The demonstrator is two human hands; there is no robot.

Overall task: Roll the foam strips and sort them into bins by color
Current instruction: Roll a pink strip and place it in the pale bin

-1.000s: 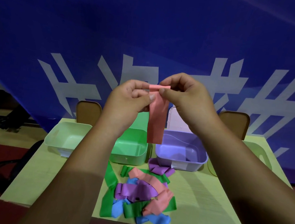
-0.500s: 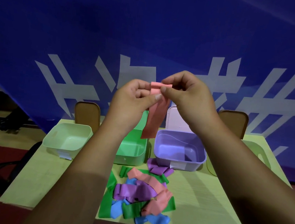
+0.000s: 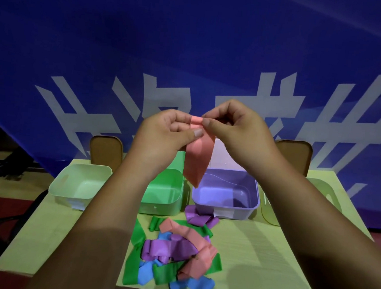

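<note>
Left hand [image 3: 163, 135] and right hand [image 3: 238, 127] pinch the curled top of a limp pink foam strip [image 3: 198, 158].

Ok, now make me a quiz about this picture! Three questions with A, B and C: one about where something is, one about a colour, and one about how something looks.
1. Where does the pile of loose strips lie?
A) inside a bin
B) on the table
C) on the floor

2. What colour is the strip that the left hand and the right hand hold?
A) blue
B) green
C) pink

3. How is that strip?
A) rolled just at its top end, the rest hanging down
B) rolled up all the way
C) lying flat on a chair

Answers:
1 B: the pile rests on the table's top.
2 C: the strip pinched between both hands is pink.
3 A: a small curl shows at the fingertips while the tail dangles free.
</note>
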